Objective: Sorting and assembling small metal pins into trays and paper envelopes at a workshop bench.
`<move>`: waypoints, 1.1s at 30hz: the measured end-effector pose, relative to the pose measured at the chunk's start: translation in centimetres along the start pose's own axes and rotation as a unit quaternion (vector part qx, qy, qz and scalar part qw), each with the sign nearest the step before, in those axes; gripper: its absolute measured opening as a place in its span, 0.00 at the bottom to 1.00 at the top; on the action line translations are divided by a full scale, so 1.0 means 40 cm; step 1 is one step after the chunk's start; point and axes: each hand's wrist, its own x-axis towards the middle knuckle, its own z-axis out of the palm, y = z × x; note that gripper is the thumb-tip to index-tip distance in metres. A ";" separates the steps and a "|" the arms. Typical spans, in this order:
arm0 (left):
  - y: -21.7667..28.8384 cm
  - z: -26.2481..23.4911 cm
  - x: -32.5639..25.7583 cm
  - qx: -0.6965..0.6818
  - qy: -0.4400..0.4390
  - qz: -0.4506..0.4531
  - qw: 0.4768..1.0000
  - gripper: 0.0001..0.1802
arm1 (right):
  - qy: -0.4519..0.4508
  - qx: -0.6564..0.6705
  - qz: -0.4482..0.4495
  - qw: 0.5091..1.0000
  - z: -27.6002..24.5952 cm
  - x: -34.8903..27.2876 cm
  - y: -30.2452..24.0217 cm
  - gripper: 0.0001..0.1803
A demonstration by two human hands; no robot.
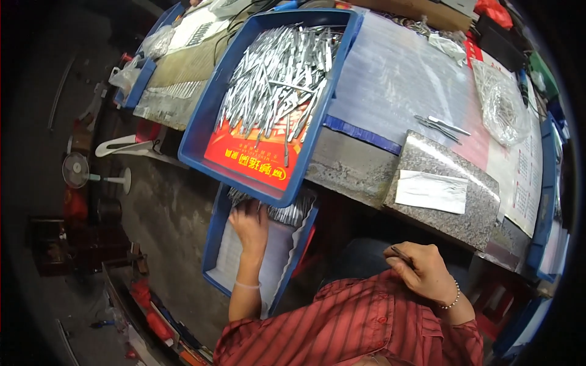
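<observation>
My left hand [249, 227] reaches into the lower blue tray [210, 259], fingers bent down at a row of thin metal pieces [290, 212]. Its fingertips are hidden, so what they pinch cannot be made out. My right hand [424, 271] is closed in front of my red striped shirt, with a thin dark rod [400, 253] between thumb and fingers. Above the lower tray, a larger blue tray [198, 131] juts over the bench edge. A heap of loose, flat silvery metal pieces [274, 79] fills its far part, over a red printed sheet [244, 155].
Right of the big tray lies a plastic-covered bench top [397, 73]. A granite slab [439, 161] bears a folded white paper [431, 191], with a few metal pieces [442, 128] behind it. A clear plastic bag [502, 104] lies farther right. A white fan [76, 171] stands at left.
</observation>
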 end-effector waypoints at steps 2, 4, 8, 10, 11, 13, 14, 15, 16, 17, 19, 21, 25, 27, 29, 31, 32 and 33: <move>0.060 -0.084 0.022 -0.119 -0.012 0.011 0.993 0.05 | 0.009 0.000 -0.001 1.000 -0.019 -0.025 -0.007 0.07; 0.177 -0.189 0.073 -0.238 -0.052 0.025 0.969 0.06 | 0.003 0.004 -0.032 0.999 -0.030 -0.027 0.004 0.07; 0.410 -0.312 0.197 -0.429 -0.104 0.147 0.885 0.08 | -0.007 0.023 -0.095 0.995 -0.029 -0.038 0.027 0.09; 0.524 -0.316 0.268 -0.430 -0.088 0.218 0.872 0.08 | -0.006 0.023 -0.101 0.995 -0.041 -0.059 0.024 0.09; 0.582 -0.302 0.310 -0.440 -0.082 0.253 0.857 0.08 | -0.001 0.028 -0.095 0.995 -0.048 -0.074 0.026 0.09; 0.685 -0.230 0.406 -0.461 -0.057 0.282 0.840 0.09 | 0.016 0.027 -0.083 0.996 -0.059 -0.100 0.024 0.09; 0.733 -0.180 0.454 -0.451 -0.048 0.290 0.843 0.09 | 0.030 0.032 -0.086 0.995 -0.064 -0.111 0.026 0.09; 0.764 -0.128 0.495 -0.438 -0.037 0.296 0.848 0.09 | 0.043 0.046 -0.092 0.994 -0.058 -0.127 0.043 0.10; 0.781 -0.060 0.528 -0.403 -0.047 0.309 0.860 0.09 | 0.038 0.043 -0.074 0.996 -0.067 -0.144 0.044 0.10; 0.787 0.001 0.552 -0.364 -0.059 0.319 0.873 0.09 | 0.030 0.043 -0.059 0.997 -0.076 -0.156 0.049 0.10; 0.823 0.066 0.583 -0.320 -0.158 0.315 0.879 0.08 | 0.047 0.055 -0.044 0.996 -0.093 -0.187 0.069 0.10; 0.847 0.089 0.603 -0.269 -0.260 0.314 0.873 0.08 | 0.066 0.079 -0.012 0.995 -0.109 -0.213 0.091 0.10; 0.832 0.085 0.600 -0.286 -0.191 0.369 0.863 0.08 | 0.099 0.063 0.002 0.993 -0.165 -0.232 0.087 0.10; 0.797 0.053 0.589 -0.341 -0.173 0.279 0.881 0.07 | 0.167 0.064 -0.012 0.984 -0.210 -0.231 0.083 0.08; 0.789 -0.031 0.570 -0.421 -0.145 0.225 0.866 0.06 | 0.252 -0.024 -0.020 0.967 -0.294 -0.220 0.059 0.05; 0.769 -0.112 0.534 -0.486 -0.103 0.196 0.845 0.03 | 0.337 -0.059 -0.010 0.940 -0.374 -0.184 0.061 0.05; 0.759 -0.154 0.513 -0.509 -0.097 0.183 0.835 0.03 | 0.361 -0.088 0.043 0.928 -0.429 -0.156 0.049 0.06; 0.744 -0.193 0.481 -0.539 -0.120 0.144 0.821 0.04 | 0.389 -0.110 0.035 0.914 -0.478 -0.109 0.063 0.07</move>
